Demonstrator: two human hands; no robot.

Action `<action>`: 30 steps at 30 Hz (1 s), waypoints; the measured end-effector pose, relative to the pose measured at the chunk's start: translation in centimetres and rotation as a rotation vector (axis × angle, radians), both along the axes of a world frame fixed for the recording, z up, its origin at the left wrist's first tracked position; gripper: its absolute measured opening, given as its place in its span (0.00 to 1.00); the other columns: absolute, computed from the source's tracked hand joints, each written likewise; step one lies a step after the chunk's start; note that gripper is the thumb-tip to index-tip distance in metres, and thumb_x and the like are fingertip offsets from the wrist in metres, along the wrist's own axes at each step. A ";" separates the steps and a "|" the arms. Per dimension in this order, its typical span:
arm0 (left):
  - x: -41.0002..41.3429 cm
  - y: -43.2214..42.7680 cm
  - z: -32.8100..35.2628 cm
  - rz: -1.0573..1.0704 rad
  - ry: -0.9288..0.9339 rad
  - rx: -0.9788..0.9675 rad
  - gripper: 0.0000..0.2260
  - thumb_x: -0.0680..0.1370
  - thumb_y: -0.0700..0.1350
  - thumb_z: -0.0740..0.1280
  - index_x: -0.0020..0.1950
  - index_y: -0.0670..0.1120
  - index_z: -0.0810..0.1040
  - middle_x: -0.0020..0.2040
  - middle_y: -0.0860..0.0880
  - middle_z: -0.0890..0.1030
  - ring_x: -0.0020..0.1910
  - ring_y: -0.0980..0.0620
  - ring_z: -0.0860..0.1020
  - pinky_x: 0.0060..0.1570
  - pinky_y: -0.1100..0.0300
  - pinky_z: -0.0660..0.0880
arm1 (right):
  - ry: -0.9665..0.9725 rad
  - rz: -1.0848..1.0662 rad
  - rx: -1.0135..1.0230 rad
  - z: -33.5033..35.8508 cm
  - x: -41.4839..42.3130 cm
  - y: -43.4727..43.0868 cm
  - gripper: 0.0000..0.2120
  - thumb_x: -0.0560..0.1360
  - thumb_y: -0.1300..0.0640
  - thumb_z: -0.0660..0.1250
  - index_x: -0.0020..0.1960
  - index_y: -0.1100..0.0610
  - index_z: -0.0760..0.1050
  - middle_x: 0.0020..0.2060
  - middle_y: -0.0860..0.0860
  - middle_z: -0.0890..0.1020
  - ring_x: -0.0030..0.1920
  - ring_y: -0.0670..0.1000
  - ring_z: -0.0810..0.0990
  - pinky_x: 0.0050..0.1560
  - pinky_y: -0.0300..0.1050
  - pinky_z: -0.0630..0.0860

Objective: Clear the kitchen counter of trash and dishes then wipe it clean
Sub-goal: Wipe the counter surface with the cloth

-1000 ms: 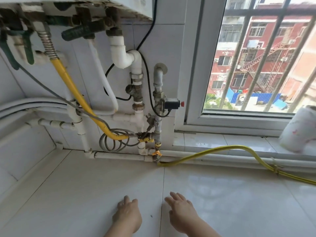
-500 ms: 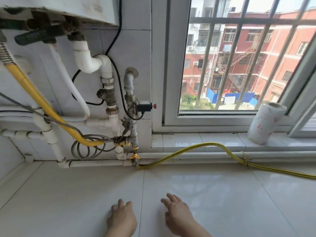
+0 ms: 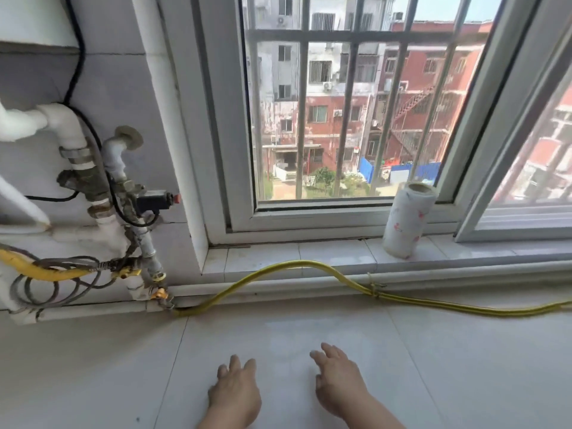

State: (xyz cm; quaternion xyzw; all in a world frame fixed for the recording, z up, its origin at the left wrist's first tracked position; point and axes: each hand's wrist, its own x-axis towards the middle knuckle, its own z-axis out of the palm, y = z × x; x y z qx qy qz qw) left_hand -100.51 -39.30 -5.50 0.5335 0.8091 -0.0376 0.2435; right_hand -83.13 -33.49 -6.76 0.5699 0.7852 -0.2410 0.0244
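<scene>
The white tiled counter (image 3: 93,366) fills the lower part of my view. My left hand (image 3: 235,394) lies on it with fingers straight and close together. My right hand (image 3: 339,388) is just beside it, fingers slightly spread, and neither grips anything. A yellow hose (image 3: 278,267) runs along the counter's back edge. On the windowsill (image 3: 309,252) above stands a paper towel roll (image 3: 405,221) with a pink flower print. To the left are white pipes (image 3: 77,144) and a black valve (image 3: 158,199) with a red button.
</scene>
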 end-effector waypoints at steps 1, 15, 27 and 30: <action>1.2 0.3 -0.2 -0.009 0.008 -0.016 0.23 0.81 0.44 0.54 0.77 0.51 0.56 0.78 0.46 0.50 0.75 0.44 0.54 0.70 0.50 0.62 | 0.000 -0.015 -0.006 -0.2 1.3 0.2 0.25 0.79 0.61 0.53 0.75 0.50 0.59 0.77 0.49 0.54 0.77 0.52 0.50 0.74 0.50 0.54; 12.9 3.6 -0.8 -0.132 0.042 0.030 0.21 0.81 0.44 0.54 0.75 0.50 0.58 0.76 0.47 0.53 0.74 0.45 0.56 0.66 0.52 0.66 | 0.115 -0.117 0.052 -0.6 13.4 1.2 0.23 0.80 0.60 0.52 0.74 0.51 0.60 0.76 0.49 0.57 0.76 0.50 0.53 0.73 0.44 0.55; 22.2 6.1 -1.1 -0.409 -0.004 0.044 0.23 0.82 0.46 0.54 0.77 0.50 0.54 0.78 0.47 0.49 0.76 0.46 0.51 0.68 0.50 0.63 | 0.133 -0.456 0.012 -1.6 23.4 0.3 0.23 0.81 0.59 0.51 0.76 0.49 0.56 0.78 0.48 0.50 0.77 0.50 0.49 0.75 0.44 0.51; 23.7 6.8 -1.3 -0.484 -0.014 0.048 0.23 0.82 0.46 0.55 0.77 0.50 0.55 0.78 0.47 0.50 0.76 0.46 0.51 0.68 0.50 0.64 | 0.130 -0.496 -0.003 -1.6 24.0 -0.4 0.23 0.81 0.59 0.51 0.76 0.49 0.56 0.78 0.49 0.50 0.77 0.50 0.49 0.75 0.44 0.50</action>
